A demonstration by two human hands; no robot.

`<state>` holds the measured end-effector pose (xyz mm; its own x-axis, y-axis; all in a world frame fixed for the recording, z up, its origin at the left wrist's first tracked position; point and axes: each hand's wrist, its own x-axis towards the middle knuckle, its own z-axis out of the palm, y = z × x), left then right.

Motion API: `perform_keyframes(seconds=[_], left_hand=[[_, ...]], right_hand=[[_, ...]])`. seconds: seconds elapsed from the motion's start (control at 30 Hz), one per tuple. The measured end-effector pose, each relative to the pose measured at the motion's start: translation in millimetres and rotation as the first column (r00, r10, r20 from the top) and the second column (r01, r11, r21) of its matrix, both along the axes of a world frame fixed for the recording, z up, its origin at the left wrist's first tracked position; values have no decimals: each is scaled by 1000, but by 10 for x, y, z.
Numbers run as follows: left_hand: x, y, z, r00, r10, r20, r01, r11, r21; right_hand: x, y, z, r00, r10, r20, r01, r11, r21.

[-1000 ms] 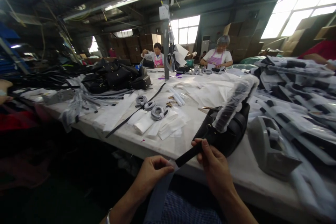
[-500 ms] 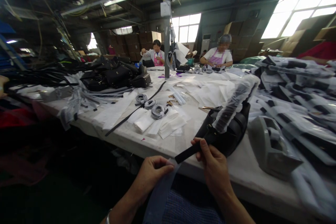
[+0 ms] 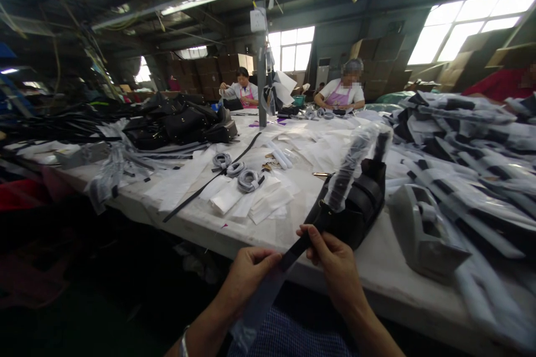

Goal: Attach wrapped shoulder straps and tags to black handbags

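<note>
A black handbag (image 3: 360, 206) lies at the table's front edge, its raised handle (image 3: 344, 181) wrapped in clear plastic. From the bag a black strap (image 3: 296, 251) runs down toward my lap. My right hand (image 3: 335, 262) pinches this strap between thumb and fingers, close to the bag. Lower left, my left hand (image 3: 251, 276) is closed on a translucent plastic sleeve (image 3: 264, 293) where it meets the strap. The strap's end lies within or behind the sleeve's top; I cannot tell which. The sleeve hangs over my checked clothing.
A grey tape dispenser (image 3: 425, 234) stands right of the bag, before a heap of plastic-wrapped straps (image 3: 473, 178). Coiled wrapped straps (image 3: 248, 181) and white sheets (image 3: 268, 201) lie mid-table. Black bags (image 3: 180, 120) are piled at left. Two people sit across the table; another is far right.
The sleeve's top has come up over the strap's end, and my left hand has shifted slightly toward my right. My right hand keeps its pinch on the strap. The view has turned slightly.
</note>
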<state>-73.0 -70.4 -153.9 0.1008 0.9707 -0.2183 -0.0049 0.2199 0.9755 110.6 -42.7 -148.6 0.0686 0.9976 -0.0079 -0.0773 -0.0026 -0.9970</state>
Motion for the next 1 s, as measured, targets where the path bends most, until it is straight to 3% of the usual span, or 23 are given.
perform_keyframes(seconds=[0.13, 0.3, 0.53, 0.7, 1.0], left_hand=[[226, 145, 63, 998, -54, 41, 51, 997, 52], [555, 387, 130, 974, -59, 217, 36, 993, 110], [850, 638, 241, 916, 10, 400, -59, 992, 111], [820, 631, 243, 933, 17, 360, -77, 986, 151], [696, 421, 35, 987, 70, 141, -100, 971, 217]], right_hand=[[94, -41, 0, 992, 24, 125, -27, 999, 20], [271, -142, 21, 903, -97, 418, 66, 994, 88], [319, -94, 232, 887, -157, 435, 147, 988, 57], [247, -15, 305, 887, -209, 411, 209, 977, 47], [163, -25, 280, 861, -280, 425, 279, 958, 64]])
